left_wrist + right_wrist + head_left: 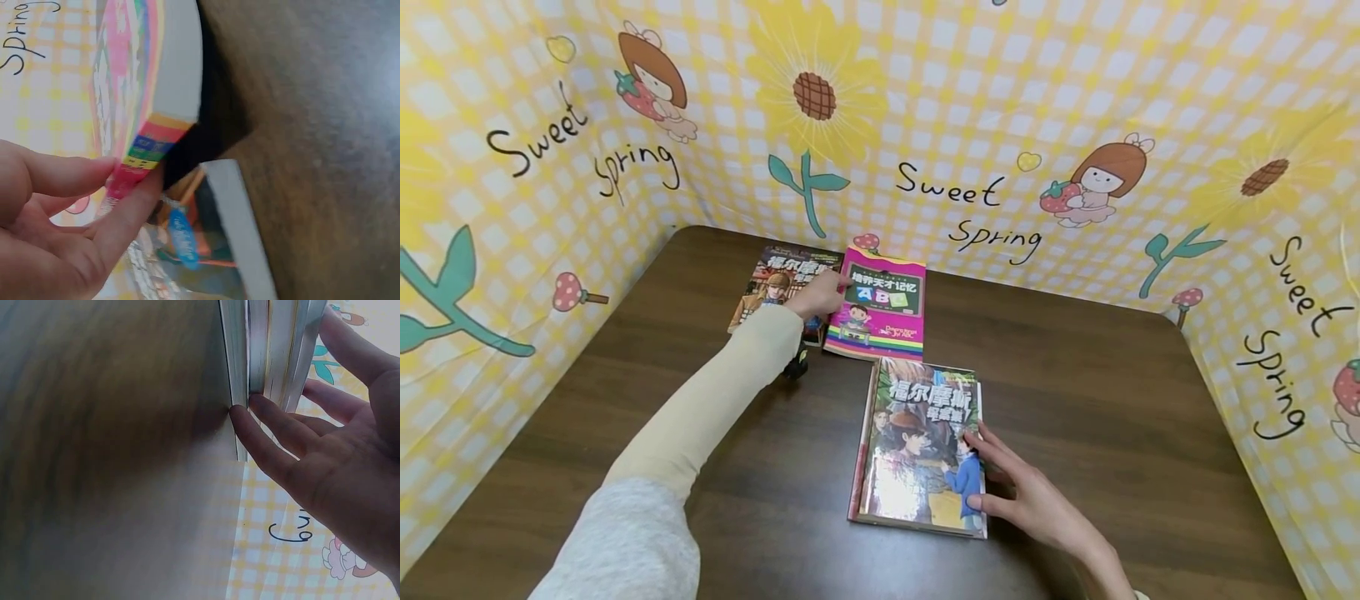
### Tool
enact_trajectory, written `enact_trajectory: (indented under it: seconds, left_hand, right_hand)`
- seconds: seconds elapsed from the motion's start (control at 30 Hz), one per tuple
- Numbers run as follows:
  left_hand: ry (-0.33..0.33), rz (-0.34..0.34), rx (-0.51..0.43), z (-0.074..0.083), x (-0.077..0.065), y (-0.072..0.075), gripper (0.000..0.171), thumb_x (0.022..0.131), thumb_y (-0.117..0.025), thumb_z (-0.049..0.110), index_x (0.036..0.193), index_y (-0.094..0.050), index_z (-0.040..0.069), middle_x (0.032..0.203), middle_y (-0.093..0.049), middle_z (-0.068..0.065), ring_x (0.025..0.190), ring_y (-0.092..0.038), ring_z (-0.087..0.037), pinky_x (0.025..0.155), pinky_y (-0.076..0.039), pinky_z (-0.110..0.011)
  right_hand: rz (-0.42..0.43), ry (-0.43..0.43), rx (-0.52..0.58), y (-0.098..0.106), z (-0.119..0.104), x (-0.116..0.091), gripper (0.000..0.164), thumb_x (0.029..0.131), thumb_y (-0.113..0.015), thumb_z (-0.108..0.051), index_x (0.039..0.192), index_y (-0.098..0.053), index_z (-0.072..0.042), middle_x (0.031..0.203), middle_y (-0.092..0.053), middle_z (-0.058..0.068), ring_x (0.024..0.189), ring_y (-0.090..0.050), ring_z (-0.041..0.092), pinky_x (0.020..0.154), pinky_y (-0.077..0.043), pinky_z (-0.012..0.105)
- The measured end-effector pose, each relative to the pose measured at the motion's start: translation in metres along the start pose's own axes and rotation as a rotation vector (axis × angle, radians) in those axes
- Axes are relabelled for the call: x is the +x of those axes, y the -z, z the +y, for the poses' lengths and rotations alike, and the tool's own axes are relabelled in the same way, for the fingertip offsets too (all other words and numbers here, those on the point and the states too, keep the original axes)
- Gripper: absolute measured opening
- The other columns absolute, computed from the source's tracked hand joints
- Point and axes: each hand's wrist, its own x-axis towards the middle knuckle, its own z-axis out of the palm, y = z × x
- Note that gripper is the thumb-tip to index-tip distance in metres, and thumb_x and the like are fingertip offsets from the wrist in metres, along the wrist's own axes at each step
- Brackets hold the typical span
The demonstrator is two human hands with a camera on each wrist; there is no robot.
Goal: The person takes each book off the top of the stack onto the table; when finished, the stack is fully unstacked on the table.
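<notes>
In the head view, my left hand (822, 295) reaches to the pink ABC book (880, 333) at the back of the table. In the left wrist view, thumb and fingers pinch that book's spine (147, 147), and its near end tilts up off the table. Beside and partly under the left hand lies a comic-style book (765, 287) with a detective on its cover. My right hand (1026, 492) rests against the right side of a book stack (917, 450). In the right wrist view, its rather straight fingertips touch the stack's page edges (275, 356).
The dark wooden table (1097, 400) is bordered by a yellow checked cloth (970, 100) printed with sunflowers and "Sweet Spring". The stack sits nearer the front, just below the pink book. A small black object (796, 364) shows at the left wrist.
</notes>
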Motion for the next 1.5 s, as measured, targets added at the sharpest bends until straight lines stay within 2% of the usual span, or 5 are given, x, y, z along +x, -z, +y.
enact_trajectory:
  seconds: [0.4,0.73,0.93,1.2,1.5]
  left_hand:
    - [0.03,-0.05,0.157,0.01,-0.003,-0.003,0.058,0.091,-0.042,-0.007,0.147,-0.031,-0.005,0.151,-0.033,-0.023,0.051,-0.032,-0.012,0.047,-0.033,-0.026]
    - [-0.041,0.052,0.242,0.023,-0.018,-0.012,0.056,0.091,-0.048,0.002,0.145,-0.033,-0.006,0.147,-0.037,-0.024,0.109,-0.045,-0.034,0.079,-0.043,-0.041]
    - [-0.061,0.108,0.246,0.024,-0.017,-0.017,0.05,0.093,-0.051,0.005,0.14,-0.039,-0.008,0.139,-0.044,-0.025,0.114,-0.045,-0.033,0.091,-0.043,-0.045]
    - [-0.074,0.152,0.178,0.02,-0.019,-0.023,0.052,0.095,-0.048,0.003,0.144,-0.034,-0.008,0.142,-0.042,-0.026,0.08,-0.054,-0.027,0.08,-0.047,-0.04]
    - [-0.184,0.208,0.283,0.025,-0.029,-0.03,0.044,0.097,-0.048,0.006,0.139,-0.044,-0.005,0.141,-0.044,-0.024,0.117,-0.051,-0.035,0.098,-0.043,-0.046]
  right_hand:
    - [-0.006,0.012,0.009,-0.004,0.001,0.0,0.074,0.087,-0.069,-0.038,0.151,-0.033,-0.026,0.16,-0.015,0.013,0.133,-0.038,0.042,0.094,-0.047,0.049]
    - [0.001,0.013,0.008,-0.005,0.001,0.0,0.074,0.088,-0.068,-0.038,0.151,-0.033,-0.028,0.16,-0.014,0.014,0.131,-0.041,0.043,0.093,-0.047,0.051]
    - [-0.001,0.005,0.013,-0.005,0.001,0.0,0.073,0.088,-0.068,-0.038,0.151,-0.033,-0.028,0.16,-0.014,0.014,0.132,-0.039,0.043,0.094,-0.047,0.052]
    - [0.0,0.001,0.006,-0.006,0.001,0.001,0.073,0.088,-0.068,-0.039,0.151,-0.033,-0.029,0.16,-0.014,0.015,0.135,-0.033,0.045,0.094,-0.046,0.051]
    - [0.004,0.013,-0.015,-0.001,0.001,0.0,0.074,0.087,-0.068,-0.04,0.151,-0.033,-0.03,0.16,-0.015,0.014,0.135,-0.034,0.044,0.095,-0.045,0.052]
